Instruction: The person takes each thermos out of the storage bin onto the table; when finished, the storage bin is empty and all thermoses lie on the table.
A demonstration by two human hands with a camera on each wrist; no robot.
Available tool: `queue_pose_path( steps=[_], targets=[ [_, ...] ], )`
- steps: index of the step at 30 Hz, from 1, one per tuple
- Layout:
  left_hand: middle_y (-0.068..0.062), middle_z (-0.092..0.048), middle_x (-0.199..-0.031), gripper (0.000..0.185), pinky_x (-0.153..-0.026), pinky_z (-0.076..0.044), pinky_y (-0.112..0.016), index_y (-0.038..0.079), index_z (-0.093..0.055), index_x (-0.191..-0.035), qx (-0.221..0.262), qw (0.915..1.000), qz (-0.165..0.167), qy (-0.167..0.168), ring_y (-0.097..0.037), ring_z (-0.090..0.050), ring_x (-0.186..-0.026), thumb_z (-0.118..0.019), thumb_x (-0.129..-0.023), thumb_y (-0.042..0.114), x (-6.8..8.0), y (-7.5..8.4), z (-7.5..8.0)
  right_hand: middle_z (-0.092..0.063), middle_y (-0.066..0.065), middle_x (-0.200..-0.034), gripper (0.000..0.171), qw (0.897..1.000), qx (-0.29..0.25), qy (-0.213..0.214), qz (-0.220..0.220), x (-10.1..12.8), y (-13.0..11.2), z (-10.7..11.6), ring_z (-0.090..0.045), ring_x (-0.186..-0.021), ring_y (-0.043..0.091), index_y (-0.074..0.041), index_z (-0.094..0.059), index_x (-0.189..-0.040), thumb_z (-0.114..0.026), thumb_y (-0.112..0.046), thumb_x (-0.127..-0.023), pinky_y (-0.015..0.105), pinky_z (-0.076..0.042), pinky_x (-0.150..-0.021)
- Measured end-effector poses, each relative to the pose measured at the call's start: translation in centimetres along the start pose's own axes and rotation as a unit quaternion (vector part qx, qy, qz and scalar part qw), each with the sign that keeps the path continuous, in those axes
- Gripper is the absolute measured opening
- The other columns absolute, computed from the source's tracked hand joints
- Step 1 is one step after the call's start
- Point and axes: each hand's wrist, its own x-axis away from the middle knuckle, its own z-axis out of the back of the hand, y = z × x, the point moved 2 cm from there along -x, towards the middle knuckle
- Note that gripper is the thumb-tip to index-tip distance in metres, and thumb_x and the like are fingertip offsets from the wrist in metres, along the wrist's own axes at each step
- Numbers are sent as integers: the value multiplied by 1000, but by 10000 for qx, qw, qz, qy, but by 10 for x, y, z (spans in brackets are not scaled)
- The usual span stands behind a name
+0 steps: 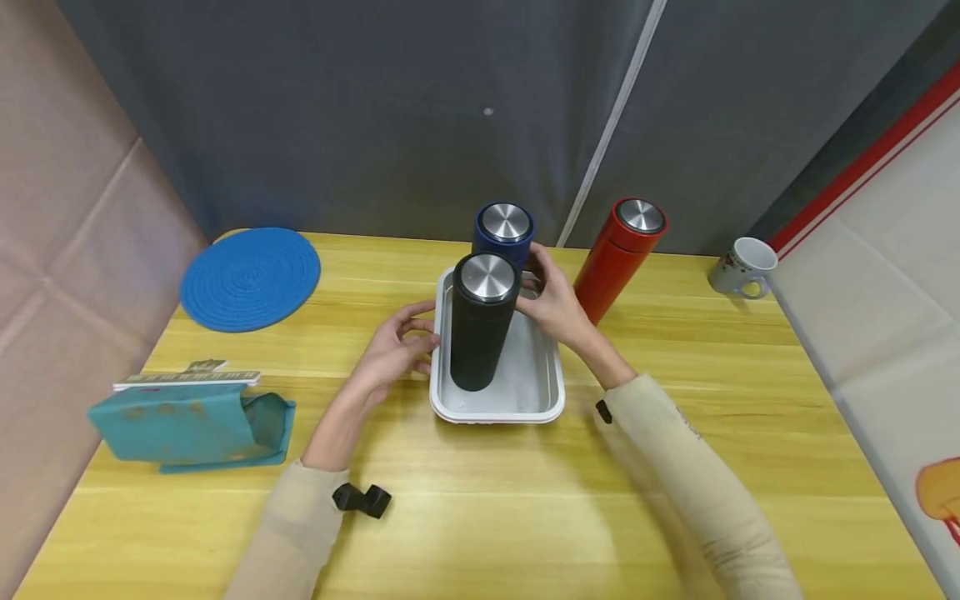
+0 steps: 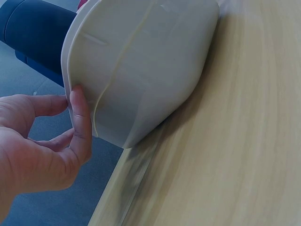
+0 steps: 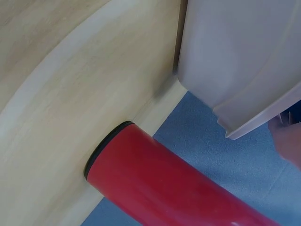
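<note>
A light grey rectangular tray (image 1: pixel 525 367) rests on the table. Inside it stands a black thermos bottle (image 1: pixel 480 342) with a silver lid top. Behind that is a dark blue thermos bottle (image 1: pixel 504 229), its base hidden by the black one. My right hand (image 1: pixel 555 304) holds the blue bottle from its right side, thumb and fingers around it. At the tray's left side my left hand (image 1: pixel 393 346) pinches the rim; in the left wrist view a finger (image 2: pixel 81 120) lies against the outer wall. A red thermos bottle (image 1: pixel 615 258) stands on the table right of my right hand.
A white patterned mug (image 1: pixel 744 267) stands at the back right corner. To the left lie a round blue woven mat (image 1: pixel 251 279) and a teal bag (image 1: pixel 191 425) with a clip on top. A dark grey curtain (image 1: pixel 375 117) hangs behind the table (image 1: pixel 480 525).
</note>
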Motion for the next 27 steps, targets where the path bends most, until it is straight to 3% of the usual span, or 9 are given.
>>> queue_pose_path(
  steps=[8, 16, 24, 27],
  targets=[
    [-17, -48, -116, 54, -58, -58, -30, 9, -42, -142, -41, 10000, 23, 10, -20, -61, -82, -59, -91, -2, 0, 0, 0, -46, 34, -127, 65, 9993, -290, 189, -115, 1, -4, -1, -50, -111, 26, 18, -35, -133, -65, 23, -75, 46, -44, -100],
    [-17, -49, -115, 54, -56, -57, -28, 8, -43, -141, -24, 10000, -33, 44, -19, -61, -80, -60, -91, -2, 0, 0, 0, -49, 31, -123, 64, 9984, -264, 470, -142, 6, -8, 0, -52, -107, 21, 17, -37, -132, -67, 20, -75, 33, -48, -93],
    [-17, -49, -115, 54, -56, -57, -29, 7, -42, -142, -42, 10000, -56, 18, -18, -61, -79, -59, -91, -2, -1, -1, 0, -50, 30, -122, 64, 9975, 20, 706, -33, 9, -16, 3, -53, -102, 18, 13, -39, -134, -69, 15, -77, 53, -45, -98],
    [-16, -50, -115, 54, -56, -57, -29, 9, -43, -141, -39, 10000, -33, 42, -18, -61, -79, -60, -91, -2, -1, -1, 1, -50, 29, -124, 64, 9967, 129, 798, -46, 9, -19, 4, -53, -103, 19, 12, -39, -135, -70, 13, -78, 52, -47, -96]
  ],
)
